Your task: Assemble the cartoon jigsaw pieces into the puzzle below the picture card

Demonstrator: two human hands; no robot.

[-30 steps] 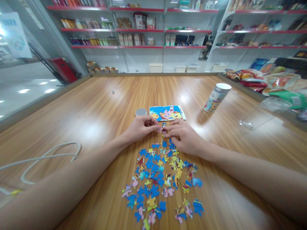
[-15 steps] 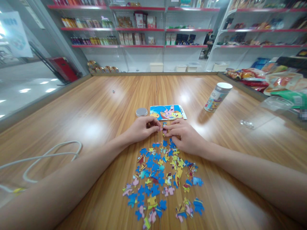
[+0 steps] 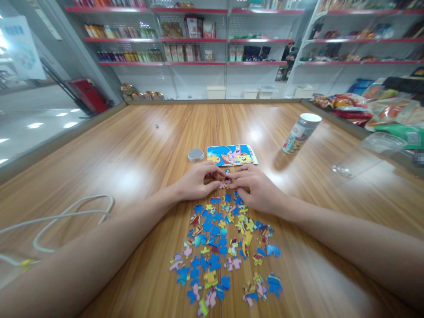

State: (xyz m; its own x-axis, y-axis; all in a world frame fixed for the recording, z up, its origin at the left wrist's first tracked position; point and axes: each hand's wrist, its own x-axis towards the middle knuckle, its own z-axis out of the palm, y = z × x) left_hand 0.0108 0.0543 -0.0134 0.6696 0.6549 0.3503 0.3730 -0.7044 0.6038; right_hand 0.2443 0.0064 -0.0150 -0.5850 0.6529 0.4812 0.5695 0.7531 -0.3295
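My left hand (image 3: 196, 181) and my right hand (image 3: 256, 187) meet fingertip to fingertip over the wooden table (image 3: 132, 150). Between the fingers sit small pink and blue puzzle pieces (image 3: 225, 181), pinched from both sides. Just below the hands spreads a loose pile of jigsaw pieces (image 3: 225, 247), mostly blue, yellow and pink. Right beyond the hands lies a cartoon picture card (image 3: 232, 155), flat on the table. A round silver lid (image 3: 195, 154) rests to the left of the card.
A cylindrical puzzle can (image 3: 300, 133) with a white top stands at the right. A white cable (image 3: 66, 218) loops near the left edge. Snack bags (image 3: 364, 108) crowd the right side, beside a clear plastic container (image 3: 371, 154). Store shelves (image 3: 195, 39) line the back.
My hands stay together over the same small pieces; the fingers shift only slightly. The view has tilted a little.
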